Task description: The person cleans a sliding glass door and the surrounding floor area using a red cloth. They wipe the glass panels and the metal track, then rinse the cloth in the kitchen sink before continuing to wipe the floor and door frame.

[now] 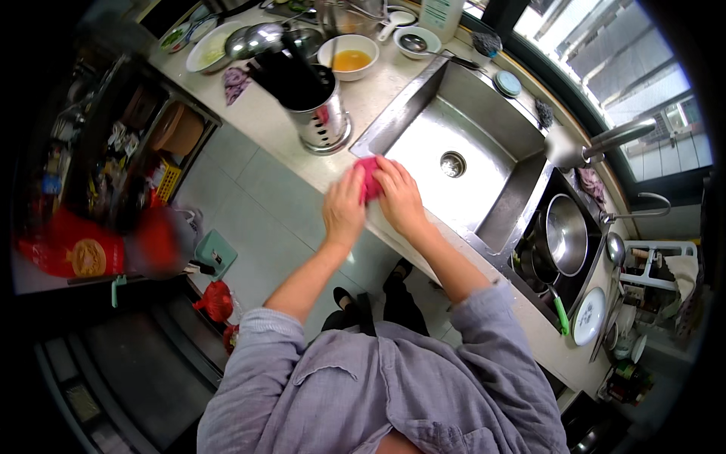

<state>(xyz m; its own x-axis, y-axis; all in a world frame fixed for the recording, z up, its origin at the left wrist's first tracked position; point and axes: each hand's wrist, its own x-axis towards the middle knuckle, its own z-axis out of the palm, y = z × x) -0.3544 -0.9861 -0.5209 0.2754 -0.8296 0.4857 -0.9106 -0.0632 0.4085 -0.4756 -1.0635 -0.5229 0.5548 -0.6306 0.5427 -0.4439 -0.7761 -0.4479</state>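
Observation:
A bunched pink cloth is held between both hands over the counter's front edge, beside the near left corner of the stainless steel sink. My left hand grips its left side, slightly blurred. On the other side the fingers of my right hand curl over the cloth. Just beyond my hands a perforated steel utensil holder stands on the counter, with black-handled tools in it. The sink basin shows a round drain and wet-looking metal.
A bowl of orange-yellow liquid and a white bowl with a ladle stand behind. To the right, a smaller basin holds a steel bowl and a green-handled pan. A white plate lies beside it. The faucet rises near the window.

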